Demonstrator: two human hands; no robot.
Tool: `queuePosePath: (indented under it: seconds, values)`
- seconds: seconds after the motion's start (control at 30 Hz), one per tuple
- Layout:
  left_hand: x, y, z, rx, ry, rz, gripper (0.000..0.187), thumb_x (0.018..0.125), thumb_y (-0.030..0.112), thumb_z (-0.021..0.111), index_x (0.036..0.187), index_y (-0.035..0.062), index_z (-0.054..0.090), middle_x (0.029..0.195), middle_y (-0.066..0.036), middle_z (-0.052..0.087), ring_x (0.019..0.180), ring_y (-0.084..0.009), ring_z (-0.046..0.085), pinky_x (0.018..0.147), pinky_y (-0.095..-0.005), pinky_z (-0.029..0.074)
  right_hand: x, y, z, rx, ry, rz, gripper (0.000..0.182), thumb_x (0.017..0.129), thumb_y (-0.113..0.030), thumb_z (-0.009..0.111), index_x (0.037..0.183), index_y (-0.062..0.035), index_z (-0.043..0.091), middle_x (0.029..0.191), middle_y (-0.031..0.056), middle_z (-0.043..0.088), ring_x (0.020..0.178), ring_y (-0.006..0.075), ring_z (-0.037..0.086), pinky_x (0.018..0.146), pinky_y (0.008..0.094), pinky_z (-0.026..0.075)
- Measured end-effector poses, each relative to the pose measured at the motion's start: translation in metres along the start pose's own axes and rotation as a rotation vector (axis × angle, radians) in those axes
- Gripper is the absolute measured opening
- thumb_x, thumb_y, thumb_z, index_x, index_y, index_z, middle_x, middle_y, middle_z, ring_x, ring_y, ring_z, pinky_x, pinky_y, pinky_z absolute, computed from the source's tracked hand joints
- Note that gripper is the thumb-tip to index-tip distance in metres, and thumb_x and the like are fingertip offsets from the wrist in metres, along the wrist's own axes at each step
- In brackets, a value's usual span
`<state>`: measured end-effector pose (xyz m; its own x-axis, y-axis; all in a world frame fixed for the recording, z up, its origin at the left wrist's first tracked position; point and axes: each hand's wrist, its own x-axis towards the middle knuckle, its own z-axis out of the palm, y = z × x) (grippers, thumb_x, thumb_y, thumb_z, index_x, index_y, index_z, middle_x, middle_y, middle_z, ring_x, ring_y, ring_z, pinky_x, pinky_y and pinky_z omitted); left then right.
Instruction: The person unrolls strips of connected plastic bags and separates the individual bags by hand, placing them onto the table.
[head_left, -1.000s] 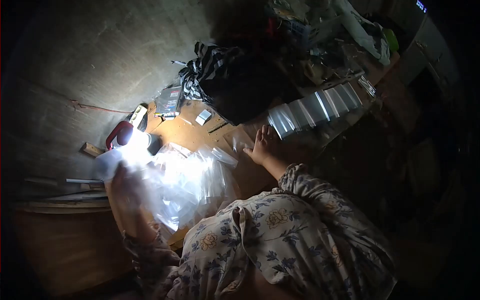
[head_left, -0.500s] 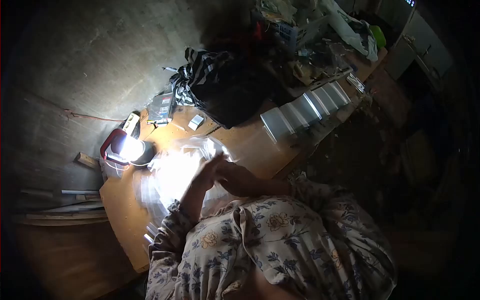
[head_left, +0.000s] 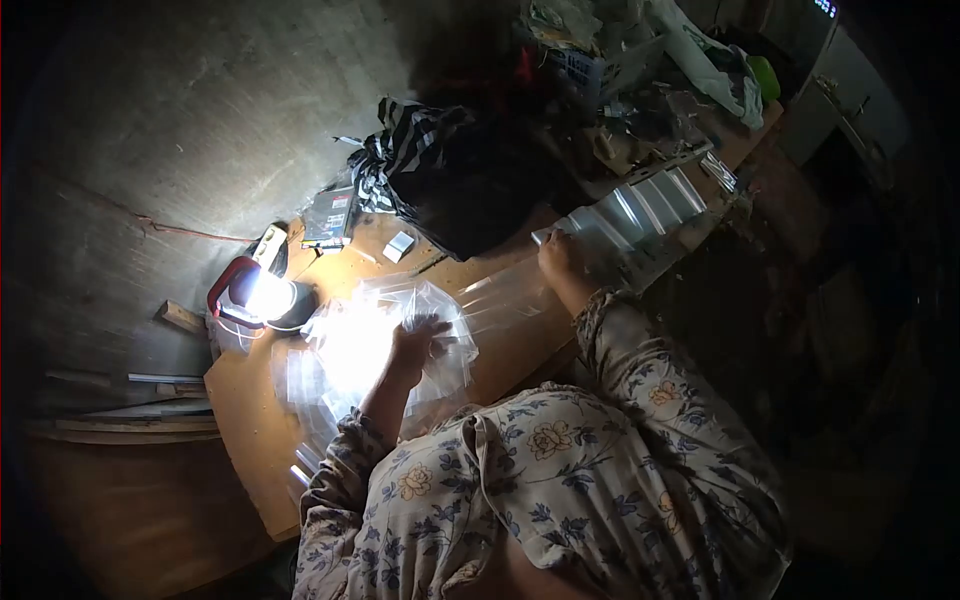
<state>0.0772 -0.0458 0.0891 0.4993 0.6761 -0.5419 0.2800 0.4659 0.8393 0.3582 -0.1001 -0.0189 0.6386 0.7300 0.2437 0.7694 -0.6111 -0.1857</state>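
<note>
My left hand (head_left: 412,350) lies on a loose heap of clear plastic sleeves (head_left: 452,362), its fingers stretched out over them. Glare from the lamp whitens the middle of the heap, so single sleeves there cannot be told apart. Farther right, my right hand (head_left: 563,265) reaches to the near end of an overlapping row of clear plastic packets (head_left: 640,212). Its fingers are curled on the edge of the end packet. More thin clear plastic (head_left: 500,295) lies on the table between the hands.
A lit lamp with a red handle (head_left: 232,280) stands at the table's left. Behind are a dark box (head_left: 328,215), a small white packet (head_left: 398,246) and a large black bag (head_left: 470,190). Clutter and a plastic crate (head_left: 630,70) fill the back right. The wooden table (head_left: 245,430) has a wall beside it.
My right hand has left my left hand and moved right and away from me to the row of packets. My left hand stays at the heap, its fingers now spread over it.
</note>
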Motion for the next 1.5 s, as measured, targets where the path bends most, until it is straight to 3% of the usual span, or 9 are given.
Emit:
queuePosePath:
  seconds: [0.13, 0.27, 0.4, 0.53, 0.73, 0.87, 1.03, 1.13, 1.5]
  values:
    - [-0.012, 0.011, -0.008, -0.175, -0.023, 0.065, 0.029, 0.073, 0.013, 0.054, 0.098, -0.0015, 0.046, 0.079, -0.011, 0.057, 0.057, -0.0165, 0.053, 0.048, -0.0237, 0.041, 0.027, 0.012, -0.063, 0.346, -0.197, 0.188, 0.019, 0.071, -0.018, 0.047, 0.075, -0.0009, 0.055, 0.075, 0.0184, 0.055, 0.071, 0.0316, 0.054, 0.063, 0.0391, 0.043]
    - [-0.039, 0.039, -0.049, -0.241, -0.017, 0.201, 0.026, 0.076, 0.013, 0.05, 0.097, -0.0012, 0.046, 0.089, -0.013, 0.055, 0.072, -0.0195, 0.056, 0.057, -0.0249, 0.043, 0.083, 0.047, -0.171, 0.098, -0.087, -0.278, 0.022, 0.059, -0.014, 0.058, 0.076, -0.0002, 0.055, 0.078, 0.0197, 0.055, 0.073, 0.0327, 0.054, 0.063, 0.0375, 0.042]
    - [-0.082, 0.035, -0.148, -0.075, 0.246, 0.412, 0.025, 0.077, 0.013, 0.048, 0.098, -0.0011, 0.048, 0.087, -0.011, 0.054, 0.074, -0.0188, 0.054, 0.061, -0.0267, 0.044, 0.105, 0.079, -0.312, 0.517, -0.14, -0.073, 0.049, 0.059, -0.015, 0.06, 0.103, 0.0018, 0.046, 0.09, 0.0081, 0.052, 0.074, 0.0151, 0.051, 0.065, 0.0258, 0.04]
    - [-0.121, 0.038, -0.208, -0.282, 0.375, 0.528, 0.025, 0.077, 0.012, 0.048, 0.098, -0.0009, 0.048, 0.087, -0.011, 0.054, 0.073, -0.0187, 0.054, 0.06, -0.0265, 0.044, 0.109, 0.111, -0.389, 0.798, -0.079, 0.025, 0.04, 0.059, -0.016, 0.058, 0.096, -0.0021, 0.052, 0.08, 0.0049, 0.056, 0.072, 0.0122, 0.051, 0.065, 0.0238, 0.039]
    - [-0.144, 0.041, -0.241, -0.422, 0.464, 0.608, 0.025, 0.077, 0.012, 0.047, 0.098, -0.0007, 0.047, 0.086, -0.01, 0.054, 0.071, -0.0184, 0.054, 0.059, -0.0262, 0.044, 0.129, 0.159, -0.292, 0.696, -0.13, 0.056, 0.019, 0.06, -0.018, 0.058, 0.07, -0.0051, 0.051, 0.059, 0.003, 0.052, 0.057, 0.0106, 0.048, 0.054, 0.0259, 0.037]
    - [-0.149, 0.044, -0.248, -0.435, 0.487, 0.62, 0.025, 0.077, 0.011, 0.047, 0.099, -0.0006, 0.046, 0.085, -0.01, 0.054, 0.07, -0.0182, 0.054, 0.058, -0.026, 0.044, 0.115, 0.193, -0.104, 0.22, 0.042, -0.005, 0.043, 0.064, -0.016, 0.057, 0.104, -0.0045, 0.044, 0.096, 0.0169, 0.051, 0.091, 0.0288, 0.049, 0.074, 0.0346, 0.04]
    - [-0.156, 0.045, -0.252, -0.441, 0.507, 0.624, 0.025, 0.077, 0.01, 0.046, 0.099, -0.0004, 0.046, 0.084, -0.01, 0.054, 0.069, -0.018, 0.055, 0.057, -0.0258, 0.045, -0.012, -0.001, -0.081, 0.394, -0.018, -0.229, 0.032, 0.061, -0.015, 0.06, 0.088, -0.0027, 0.051, 0.087, 0.0168, 0.051, 0.08, 0.0311, 0.049, 0.07, 0.0397, 0.04]
    - [-0.158, 0.048, -0.252, -0.43, 0.505, 0.625, 0.025, 0.077, 0.01, 0.046, 0.099, -0.0003, 0.045, 0.084, -0.009, 0.054, 0.068, -0.0178, 0.055, 0.057, -0.0257, 0.045, -0.073, -0.065, -0.075, 0.227, -0.25, -0.265, 0.045, 0.068, -0.043, 0.053, 0.084, -0.0013, 0.054, 0.085, 0.0173, 0.049, 0.079, 0.0297, 0.049, 0.069, 0.0374, 0.04]
    - [-0.108, 0.078, -0.136, -0.037, 0.041, 0.411, 0.024, 0.077, 0.009, 0.045, 0.1, 0.0, 0.044, 0.082, -0.009, 0.053, 0.065, -0.0173, 0.055, 0.055, -0.0251, 0.045, -0.093, -0.086, -0.018, 0.244, -0.356, -0.333, 0.021, 0.069, -0.025, 0.055, 0.069, -0.0042, 0.05, 0.076, 0.0134, 0.052, 0.068, 0.0288, 0.052, 0.061, 0.0378, 0.04]
